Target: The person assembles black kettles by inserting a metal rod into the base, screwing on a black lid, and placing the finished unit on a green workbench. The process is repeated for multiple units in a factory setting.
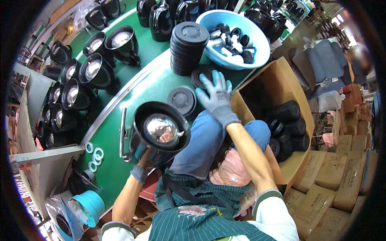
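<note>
Two gloved hands work at a green tabletop point(120, 116): the left hand point(141, 168) grips from below a black round kettle body with a shiny metal inner bowl point(159, 130), its fingers curled against the underside and mostly hidden, while the right hand point(217, 94) in a grey glove with teal fingertips lies with fingers spread on a flat black round lid point(201, 76) at the table's edge. Another grey-black lid point(181, 100) rests just beside it, near a tall stack of black lids point(188, 48) and a light blue plastic basin of small black-and-white caps point(237, 38). An open brown cardboard box point(277, 80) to the right holds stacked black parts. Sealed brown cartons point(341, 176) with dark printing are piled on the floor at lower right. Rows of black kettle bodies point(80, 76) line the table's left.
</note>
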Available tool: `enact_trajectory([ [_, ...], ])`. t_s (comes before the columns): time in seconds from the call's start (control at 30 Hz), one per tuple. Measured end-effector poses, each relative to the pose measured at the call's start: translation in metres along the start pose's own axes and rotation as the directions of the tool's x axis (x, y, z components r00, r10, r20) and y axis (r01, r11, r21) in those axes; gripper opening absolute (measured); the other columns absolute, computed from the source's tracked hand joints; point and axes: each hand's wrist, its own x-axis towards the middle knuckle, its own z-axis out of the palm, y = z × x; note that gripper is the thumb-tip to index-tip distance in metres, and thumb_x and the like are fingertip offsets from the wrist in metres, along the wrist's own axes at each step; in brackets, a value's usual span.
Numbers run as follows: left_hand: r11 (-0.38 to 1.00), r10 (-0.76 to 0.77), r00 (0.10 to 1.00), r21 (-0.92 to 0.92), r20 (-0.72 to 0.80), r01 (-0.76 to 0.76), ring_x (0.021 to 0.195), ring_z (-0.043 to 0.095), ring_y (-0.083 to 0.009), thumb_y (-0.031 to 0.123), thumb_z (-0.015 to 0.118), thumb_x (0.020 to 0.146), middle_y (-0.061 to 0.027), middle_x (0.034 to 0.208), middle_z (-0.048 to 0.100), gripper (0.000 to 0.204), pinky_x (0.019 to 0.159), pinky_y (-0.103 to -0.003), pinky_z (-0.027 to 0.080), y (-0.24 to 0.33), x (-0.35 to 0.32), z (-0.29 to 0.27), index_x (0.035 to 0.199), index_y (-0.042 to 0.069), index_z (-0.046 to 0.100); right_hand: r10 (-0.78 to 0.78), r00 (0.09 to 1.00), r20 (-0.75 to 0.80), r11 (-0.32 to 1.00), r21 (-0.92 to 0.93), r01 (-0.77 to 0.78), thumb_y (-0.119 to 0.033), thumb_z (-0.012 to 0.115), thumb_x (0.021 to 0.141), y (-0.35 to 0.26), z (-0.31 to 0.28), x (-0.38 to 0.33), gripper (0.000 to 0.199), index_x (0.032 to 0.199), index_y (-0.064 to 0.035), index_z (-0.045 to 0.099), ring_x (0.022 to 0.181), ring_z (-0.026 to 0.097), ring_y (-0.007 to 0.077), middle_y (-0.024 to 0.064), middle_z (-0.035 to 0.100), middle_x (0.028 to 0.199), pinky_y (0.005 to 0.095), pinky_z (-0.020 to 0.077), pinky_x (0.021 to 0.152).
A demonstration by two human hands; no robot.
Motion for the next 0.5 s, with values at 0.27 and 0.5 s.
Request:
enact_trajectory([
  [0.27,0.904,0.199,0.955,-0.417,0.219,-0.093,0.137,0.052,-0.0260,0.041,0.053,0.106,-0.0130,0.152,0.053,0.058,0.117,-0.043,0.043,0.031,-0.046,0.014,0.151,0.006,0.045,-0.306,0.645,0.700,0.791,-0.191,0.582,-0.048,0.090,0.067,-0.068,0.021,0.014,0.122,0.165,-0.0293,0.022,0.155,0.020,0.0467,0.0275,0.018,0.168,0.0569,0.0179,0.125],
  [0.5,0.973,0.157,0.959,-0.201,0.236,-0.110,0.133,0.055,-0.0242,0.030,0.059,0.105,-0.0129,0.147,0.055,0.051,0.116,-0.040,0.044,0.010,-0.059,-0.008,0.147,0.004,0.048,-0.334,0.593,0.733,0.818,-0.087,0.568,-0.046,0.092,0.062,-0.073,0.039,0.021,0.118,0.162,-0.0291,0.031,0.148,0.033,0.0486,0.0277,0.027,0.163,0.0580,0.0278,0.122],
])
